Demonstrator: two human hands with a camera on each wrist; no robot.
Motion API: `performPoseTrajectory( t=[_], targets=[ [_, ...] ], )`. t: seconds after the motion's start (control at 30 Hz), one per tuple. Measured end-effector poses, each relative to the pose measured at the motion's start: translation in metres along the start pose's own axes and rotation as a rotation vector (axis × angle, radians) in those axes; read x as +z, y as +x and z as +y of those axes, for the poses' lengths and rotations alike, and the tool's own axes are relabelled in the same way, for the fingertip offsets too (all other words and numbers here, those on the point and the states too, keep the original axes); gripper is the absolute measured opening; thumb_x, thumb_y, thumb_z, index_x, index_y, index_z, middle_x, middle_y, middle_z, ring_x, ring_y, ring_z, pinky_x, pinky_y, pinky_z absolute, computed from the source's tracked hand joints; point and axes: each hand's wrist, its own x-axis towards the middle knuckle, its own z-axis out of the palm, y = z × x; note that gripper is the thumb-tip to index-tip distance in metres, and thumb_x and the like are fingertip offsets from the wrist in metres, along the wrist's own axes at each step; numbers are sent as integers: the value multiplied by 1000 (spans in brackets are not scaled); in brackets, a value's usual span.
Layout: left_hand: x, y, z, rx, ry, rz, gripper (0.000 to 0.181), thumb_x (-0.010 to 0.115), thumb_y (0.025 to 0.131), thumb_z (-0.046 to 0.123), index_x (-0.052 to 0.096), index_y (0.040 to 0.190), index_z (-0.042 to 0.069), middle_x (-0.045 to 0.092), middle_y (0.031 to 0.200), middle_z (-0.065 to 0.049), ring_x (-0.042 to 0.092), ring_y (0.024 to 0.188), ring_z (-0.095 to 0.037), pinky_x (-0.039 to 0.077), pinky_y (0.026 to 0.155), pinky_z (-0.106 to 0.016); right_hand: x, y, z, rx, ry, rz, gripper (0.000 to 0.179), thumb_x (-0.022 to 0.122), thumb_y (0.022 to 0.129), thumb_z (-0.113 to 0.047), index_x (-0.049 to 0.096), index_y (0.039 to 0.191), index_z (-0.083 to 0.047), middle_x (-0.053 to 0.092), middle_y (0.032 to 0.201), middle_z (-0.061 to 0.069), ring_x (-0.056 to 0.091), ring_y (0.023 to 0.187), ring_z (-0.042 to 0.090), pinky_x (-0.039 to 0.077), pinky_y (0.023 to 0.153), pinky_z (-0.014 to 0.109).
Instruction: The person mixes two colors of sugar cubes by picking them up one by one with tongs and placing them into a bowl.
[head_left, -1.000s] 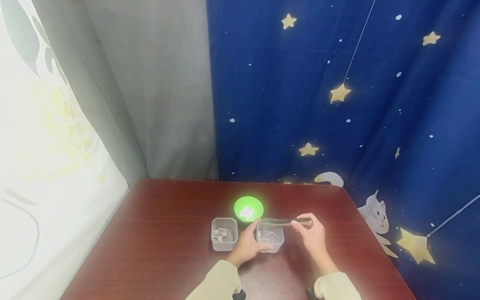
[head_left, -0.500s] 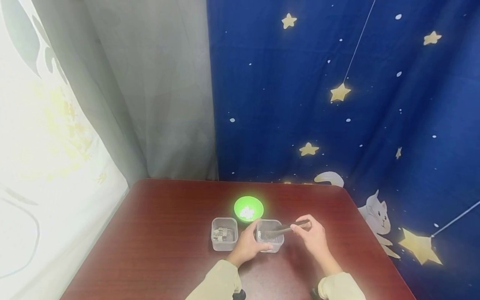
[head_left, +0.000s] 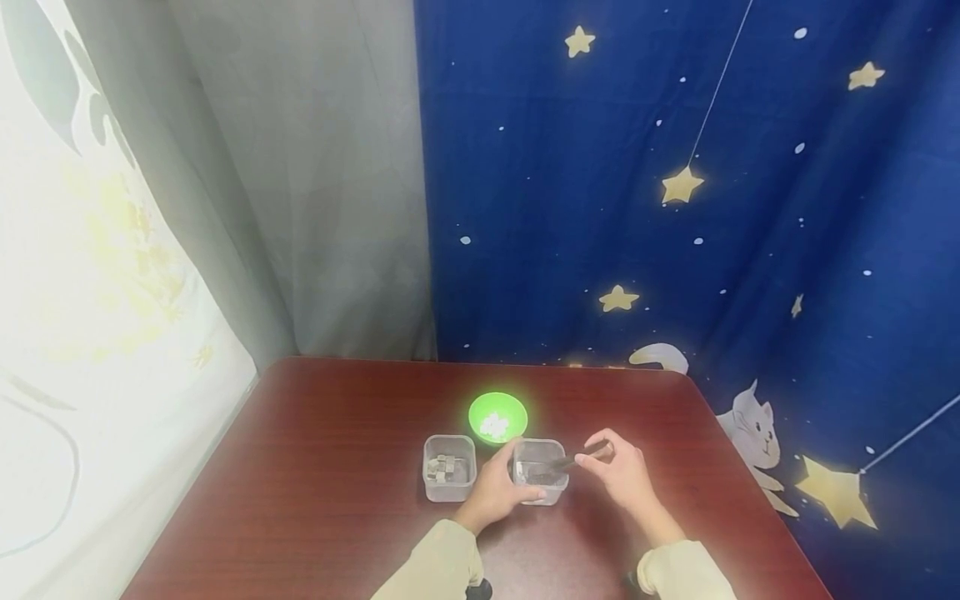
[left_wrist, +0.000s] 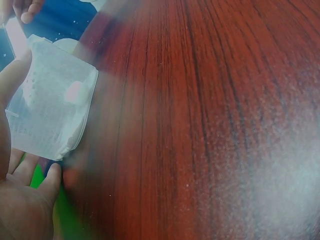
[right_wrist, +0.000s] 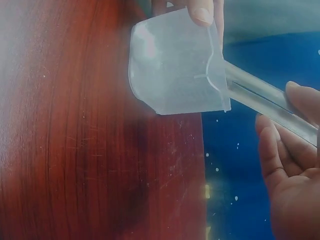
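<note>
My left hand (head_left: 491,492) grips a clear plastic container (head_left: 551,496) from its left side, thumb along the near wall and fingers at the far one. A small white piece shows inside, by the left wall. Between thumb and fingers, my right hand (head_left: 622,475) pinches a pair of metal tongs (head_left: 576,461). They slope down leftward, their far end within the container. In the right wrist view, the two arms of the tongs (right_wrist: 265,95) run nearly parallel with a narrow gap, passing over the container's rim (right_wrist: 216,75). The wall blurs their tips.
A second clear container (head_left: 450,492) with several pale cube-like pieces (head_left: 442,468) stands left of my left hand. Just behind the hands sits a green bowl (head_left: 498,404) holding white pieces (head_left: 493,427). Curtains (head_left: 525,208) hang beyond the brown table (head_left: 337,433).
My right hand has shifted slightly, and the tongs have gone from nearly level over the rim to tilted down into the container. The left hand and its container have stayed put.
</note>
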Motion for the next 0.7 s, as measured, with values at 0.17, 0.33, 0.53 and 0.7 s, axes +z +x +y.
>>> performPoseTrajectory(
  t=[0.17,0.33,0.53,0.7],
  targets=[
    [-1,2,-1,4,-2,-8,100,89,66,38,39,148,8,58,132,-6,55,118,-25,41,101,-47,3,1,1,-8,-23,1,25,84,73,-12,64,86,-17,70,71,-3,69,71,13,52,63,30],
    [-2,3,-1,7,-5,-10,100,89,66,37,39,147,8,58,132,-6,55,117,-25,41,101,-46,5,2,2,-11,-21,11,25,85,73,-12,64,85,-17,68,70,-4,68,70,13,51,60,30],
    [-4,5,-1,8,0,-14,100,89,66,37,39,147,9,58,132,-6,56,116,-24,41,101,-45,5,4,2,-8,-15,35,24,84,74,-13,64,86,-17,68,70,-3,68,71,15,51,59,30],
    [-6,6,-1,8,2,-11,97,89,66,36,41,147,14,59,129,-2,57,112,-19,42,99,-44,4,7,0,-5,5,68,23,84,75,-14,64,87,-16,70,73,-1,69,72,17,50,59,32]
  ],
)
